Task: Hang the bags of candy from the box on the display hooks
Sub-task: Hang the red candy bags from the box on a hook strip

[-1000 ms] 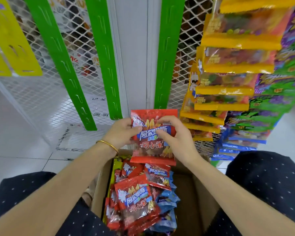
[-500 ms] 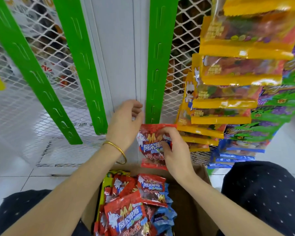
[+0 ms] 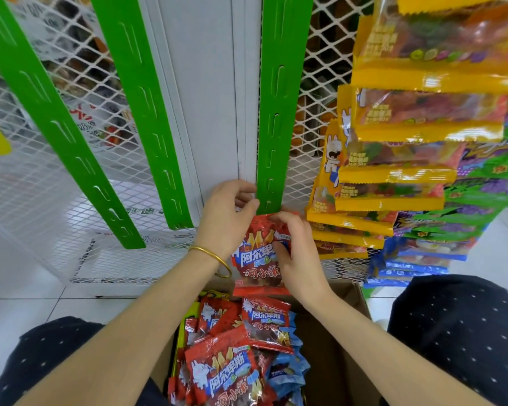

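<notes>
Gleaming wht floor tiles (image 3: 21, 303) beside box (image 3: 335, 347)

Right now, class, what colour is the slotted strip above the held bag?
The slotted strip is green; head view.

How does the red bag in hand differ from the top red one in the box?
The held red bag is upright at the foot of the green strip; the boxed red bag lies on the pile in the cardboard box. The right hand pinches the held one; the boxed one is untouched. Both share the same red-and-blue print.
</notes>
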Demonstrator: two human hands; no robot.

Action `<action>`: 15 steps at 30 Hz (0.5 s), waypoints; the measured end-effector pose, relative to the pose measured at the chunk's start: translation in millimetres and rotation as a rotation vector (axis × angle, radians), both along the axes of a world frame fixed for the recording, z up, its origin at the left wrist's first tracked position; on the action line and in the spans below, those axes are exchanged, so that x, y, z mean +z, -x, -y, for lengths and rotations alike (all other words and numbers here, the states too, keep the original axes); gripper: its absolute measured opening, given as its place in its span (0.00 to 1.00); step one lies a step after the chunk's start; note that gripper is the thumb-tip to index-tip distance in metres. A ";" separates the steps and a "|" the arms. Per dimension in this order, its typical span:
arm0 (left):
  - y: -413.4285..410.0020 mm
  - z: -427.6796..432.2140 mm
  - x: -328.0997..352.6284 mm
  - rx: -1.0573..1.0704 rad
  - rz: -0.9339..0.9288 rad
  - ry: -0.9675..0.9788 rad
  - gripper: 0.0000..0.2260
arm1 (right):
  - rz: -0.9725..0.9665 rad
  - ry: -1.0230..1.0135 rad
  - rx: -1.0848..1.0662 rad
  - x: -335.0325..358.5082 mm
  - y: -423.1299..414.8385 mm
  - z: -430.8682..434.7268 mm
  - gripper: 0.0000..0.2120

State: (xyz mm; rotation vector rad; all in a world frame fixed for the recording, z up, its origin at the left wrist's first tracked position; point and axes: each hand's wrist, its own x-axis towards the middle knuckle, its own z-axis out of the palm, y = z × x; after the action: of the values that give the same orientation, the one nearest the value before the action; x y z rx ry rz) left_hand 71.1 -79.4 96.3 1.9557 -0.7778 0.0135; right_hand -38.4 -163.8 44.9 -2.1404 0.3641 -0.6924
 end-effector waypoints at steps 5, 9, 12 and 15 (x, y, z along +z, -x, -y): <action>3.4 -0.9 2.7 -0.012 -0.028 0.005 0.06 | 0.013 0.011 0.022 0.7 4.7 1.3 0.21; 1.8 -2.2 3.4 -0.043 -0.036 -0.048 0.11 | 0.043 0.023 -0.002 2.6 7.9 2.3 0.16; -0.1 -4.2 6.1 -0.107 -0.066 -0.068 0.06 | 0.065 0.033 -0.033 4.5 11.1 2.6 0.14; -1.9 -6.7 7.3 -0.165 -0.033 -0.138 0.11 | 0.115 0.032 -0.049 4.4 11.9 -0.3 0.16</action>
State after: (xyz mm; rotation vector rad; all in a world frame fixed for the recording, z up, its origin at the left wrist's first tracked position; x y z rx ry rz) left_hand 73.0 -72.6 103.7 2.0099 -0.9372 -0.1754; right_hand -50.2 -163.5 49.4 -2.1168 0.3467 -0.8504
